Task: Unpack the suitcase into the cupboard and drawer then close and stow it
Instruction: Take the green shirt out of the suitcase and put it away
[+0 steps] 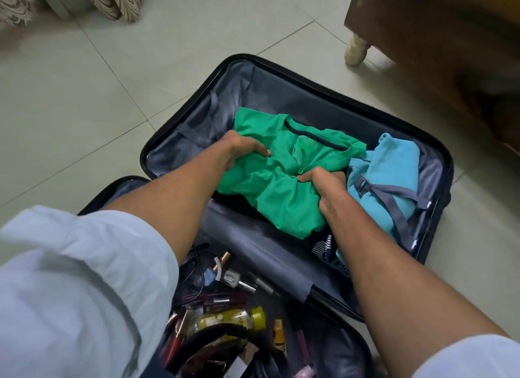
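Left hand (pixel 244 149) and right hand (pixel 326 186) both grip a bunched green shirt (pixel 281 186), fingers curled into the cloth. It lies in the far half of the open suitcase (pixel 281 76) on the floor (pixel 84 96), beside blue clothes (pixel 394 163).

Both arms fwd; L grip (pixel 244 150) & R grip (pixel 326 189) fingers curled, clenched.

The person wears a loose, pale blue-white woven shirt. The creased left sleeve (pixel 78 279) is rolled up into a thick cuff above the elbow. The right sleeve (pixel 467 359) is likewise pushed up. Both forearms are bare; the left hand (pixel 247 149) and right hand (pixel 327 187) carry no rings or wristwear.
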